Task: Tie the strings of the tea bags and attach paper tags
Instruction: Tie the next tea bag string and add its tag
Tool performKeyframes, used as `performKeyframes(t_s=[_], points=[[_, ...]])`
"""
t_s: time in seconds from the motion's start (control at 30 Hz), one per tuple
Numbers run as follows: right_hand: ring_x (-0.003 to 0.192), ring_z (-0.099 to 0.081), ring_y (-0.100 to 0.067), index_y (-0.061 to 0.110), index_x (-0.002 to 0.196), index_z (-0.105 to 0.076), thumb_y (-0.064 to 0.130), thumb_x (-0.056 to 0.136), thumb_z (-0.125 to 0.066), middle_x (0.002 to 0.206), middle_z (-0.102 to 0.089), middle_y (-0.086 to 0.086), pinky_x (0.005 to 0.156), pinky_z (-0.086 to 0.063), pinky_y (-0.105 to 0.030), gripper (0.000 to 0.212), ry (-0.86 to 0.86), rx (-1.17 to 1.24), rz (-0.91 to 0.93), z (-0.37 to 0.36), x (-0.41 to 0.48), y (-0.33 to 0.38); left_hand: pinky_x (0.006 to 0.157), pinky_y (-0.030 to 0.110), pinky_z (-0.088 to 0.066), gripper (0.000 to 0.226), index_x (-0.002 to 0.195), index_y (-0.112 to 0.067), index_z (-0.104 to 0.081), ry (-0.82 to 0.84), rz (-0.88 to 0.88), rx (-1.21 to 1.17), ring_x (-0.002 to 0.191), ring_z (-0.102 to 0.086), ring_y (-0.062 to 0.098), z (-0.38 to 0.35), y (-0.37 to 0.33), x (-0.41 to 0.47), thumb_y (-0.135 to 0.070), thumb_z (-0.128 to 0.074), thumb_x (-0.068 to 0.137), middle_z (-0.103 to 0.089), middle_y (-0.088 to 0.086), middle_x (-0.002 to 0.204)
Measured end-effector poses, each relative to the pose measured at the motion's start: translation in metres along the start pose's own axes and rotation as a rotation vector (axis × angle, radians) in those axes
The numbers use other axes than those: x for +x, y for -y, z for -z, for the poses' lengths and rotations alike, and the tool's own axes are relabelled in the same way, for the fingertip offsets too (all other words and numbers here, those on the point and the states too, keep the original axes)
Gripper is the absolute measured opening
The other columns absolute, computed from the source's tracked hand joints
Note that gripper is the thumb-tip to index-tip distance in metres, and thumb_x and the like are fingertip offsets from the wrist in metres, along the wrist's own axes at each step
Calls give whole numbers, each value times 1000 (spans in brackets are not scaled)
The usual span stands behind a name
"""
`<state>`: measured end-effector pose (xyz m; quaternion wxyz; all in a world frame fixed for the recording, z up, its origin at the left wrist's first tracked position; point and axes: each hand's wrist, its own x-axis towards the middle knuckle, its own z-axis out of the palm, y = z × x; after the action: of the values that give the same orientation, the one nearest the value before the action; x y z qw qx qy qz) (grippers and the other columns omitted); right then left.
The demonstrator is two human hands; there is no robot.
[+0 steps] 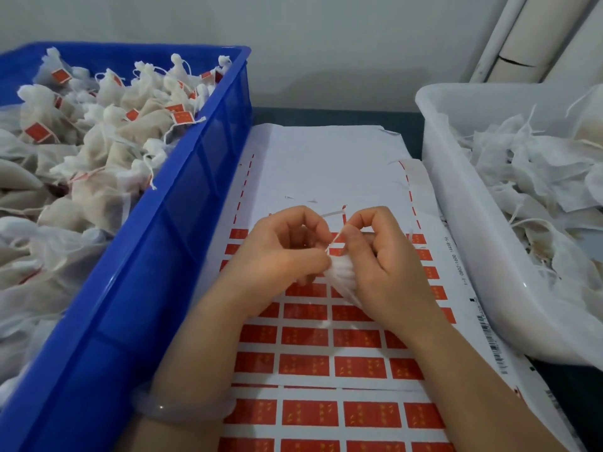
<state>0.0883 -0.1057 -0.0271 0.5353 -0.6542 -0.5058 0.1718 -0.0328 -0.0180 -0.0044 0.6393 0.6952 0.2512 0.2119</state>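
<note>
Sheets of red paper tags (pixel 339 365) lie under the left hand (pixel 280 256) and right hand (pixel 388 269), both pinching the thin white string (pixel 334 241) of a white mesh tea bag (pixel 339 272) between them. The blue plastic crate (pixel 208 148) holds many tagged bags (pixel 98 125); the white plastic tub (pixel 456 207) holds many untied bags (pixel 538 171), so much seems left.

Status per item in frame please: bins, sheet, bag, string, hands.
blue crate: full of tied bags, many red-tagged.
white tub: loose bags, no tags visible.
tag sheet: top rows peeled, lower rows intact.
tea bag: neck gathered, held over the sheet.
string: drawn up from the neck, untagged.
left hand: pinches the bag neck.
right hand: pinches the string.
</note>
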Motion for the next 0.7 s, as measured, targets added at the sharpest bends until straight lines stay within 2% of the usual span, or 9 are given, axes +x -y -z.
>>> performKeyframes(t_s=[0.1,0.2,0.27,0.33,0.4,0.5,0.63,0.7], points=[[70,-58,4,32,84,-45,28,95,-44,72,-57,15,53,-45,-8,12,-61,54,-45,-1,0,-1,51,17,-47,32,65,-25,-66,-31,30,7,50,-56,10,1,1,0,4,-63,77,-62,0,61],[75,-58,-2,30,85,-47,25,95,-44,79,-59,8,65,-48,-11,12,-71,75,-33,-1,-1,-1,51,14,-47,27,62,-28,-69,-63,44,91,49,-58,4,-1,4,1,-6,-66,78,-65,-6,59],[76,-59,-3,29,86,-48,24,96,-44,81,-62,8,67,-48,-10,12,-91,83,-8,-2,-1,1,52,14,-48,26,62,-31,-69,-58,32,124,50,-60,5,-3,5,2,-11,-66,80,-66,-6,59],[67,-59,-2,26,85,-50,19,97,-43,82,-67,8,61,-48,-11,16,-100,183,-36,-2,-1,4,55,15,-50,24,63,-30,-69,-42,5,132,52,-62,8,-5,5,2,-13,-65,80,-66,-6,59],[57,-54,-2,23,81,-52,15,98,-42,75,-68,5,57,-48,-15,21,-112,380,-130,-1,0,7,56,16,-52,23,64,-28,-68,-18,-33,140,51,-60,7,-6,5,2,-13,-63,81,-65,-5,59],[50,-47,-8,23,72,-54,13,98,-40,59,-58,5,52,-45,-22,31,-121,717,-279,-1,3,9,56,19,-49,19,66,-23,-66,-19,-123,163,56,-57,10,-9,5,3,-14,-61,81,-61,-2,61],[43,-37,-8,13,74,-46,11,95,-39,51,-45,5,42,-36,-18,23,-58,1045,-357,0,6,12,58,43,-45,15,66,-17,-60,-33,-228,141,65,-52,36,-14,6,3,-16,-50,76,-56,17,67],[42,-35,-7,13,70,-45,15,86,-45,51,-43,5,41,-34,-18,16,-29,1128,-357,3,6,13,58,44,-43,16,67,-13,-59,-14,-250,126,64,-50,35,-16,7,3,-16,-49,78,-55,17,66]])
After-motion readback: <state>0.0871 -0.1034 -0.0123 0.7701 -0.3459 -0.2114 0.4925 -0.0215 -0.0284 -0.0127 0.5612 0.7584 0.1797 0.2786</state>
